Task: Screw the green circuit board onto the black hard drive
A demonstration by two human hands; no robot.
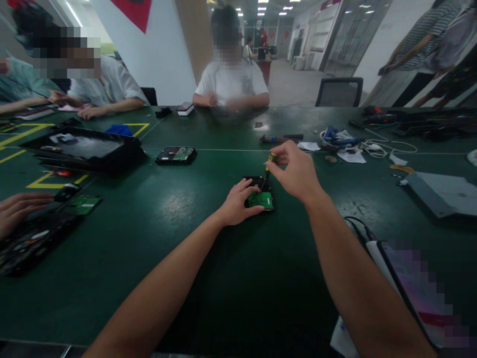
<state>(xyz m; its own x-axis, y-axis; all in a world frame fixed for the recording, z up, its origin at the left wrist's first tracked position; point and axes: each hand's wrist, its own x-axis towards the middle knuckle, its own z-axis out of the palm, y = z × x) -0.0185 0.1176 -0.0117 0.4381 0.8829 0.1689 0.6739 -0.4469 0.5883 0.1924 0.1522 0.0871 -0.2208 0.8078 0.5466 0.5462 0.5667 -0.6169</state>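
Left hand [238, 201] presses down on the black hard drive with its green circuit board [260, 198], fingers spread over its near-left edge on the dark green worktop [167, 258]. Right hand [296, 171] pinches a small yellow-handled screwdriver [269, 164] upright, tip just above the drive.

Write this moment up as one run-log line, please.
left hand: steadies hard drive on green table | right hand: holds screwdriver upright over drive | second drive: apart, behind
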